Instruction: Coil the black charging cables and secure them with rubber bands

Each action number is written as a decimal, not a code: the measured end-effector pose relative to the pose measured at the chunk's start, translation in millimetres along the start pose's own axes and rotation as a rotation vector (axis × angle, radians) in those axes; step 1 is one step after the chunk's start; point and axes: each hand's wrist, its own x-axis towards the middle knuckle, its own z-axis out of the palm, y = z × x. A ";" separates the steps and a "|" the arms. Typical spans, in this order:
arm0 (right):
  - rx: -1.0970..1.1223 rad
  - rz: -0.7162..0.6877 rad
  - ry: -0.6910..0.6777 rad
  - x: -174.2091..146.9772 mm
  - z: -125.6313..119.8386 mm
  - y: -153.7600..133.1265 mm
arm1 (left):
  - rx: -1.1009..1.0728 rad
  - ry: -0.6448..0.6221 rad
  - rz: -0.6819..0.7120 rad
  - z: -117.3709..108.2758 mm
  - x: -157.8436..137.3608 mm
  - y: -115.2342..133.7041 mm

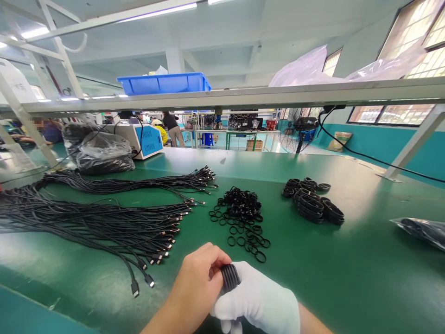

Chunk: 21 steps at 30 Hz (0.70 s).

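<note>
A coiled black cable (230,277) sits between my two hands low in the middle of the view, its loops packed side by side. My left hand (200,278), bare, pinches the coil from the left with thumb and fingers. Around its right side wraps my right hand (259,297) in a white glove. The lower end of the coil is hidden by the glove. Just beyond my hands lies a heap of small black rings (241,204), with single rings scattered towards me.
Long black cables (104,218) with metal plugs spread over the left of the green table (347,273). Coiled cable bundles (309,204) lie right of the rings. A plastic bag (422,232) rests at the right edge. A blue-white machine (139,139) and a shelf (243,98) stand behind.
</note>
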 end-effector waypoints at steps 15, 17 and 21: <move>0.333 -0.071 -0.025 3.3 -11.9 8.8 | -0.131 -0.110 -0.127 -17.9 10.6 1.9; 0.301 -0.060 -0.005 2.7 -7.8 6.0 | -0.145 -0.112 -0.135 -15.7 10.7 1.3; 0.257 -0.058 0.012 1.0 -3.9 -0.2 | -0.126 -0.156 -0.148 -19.8 16.4 -1.1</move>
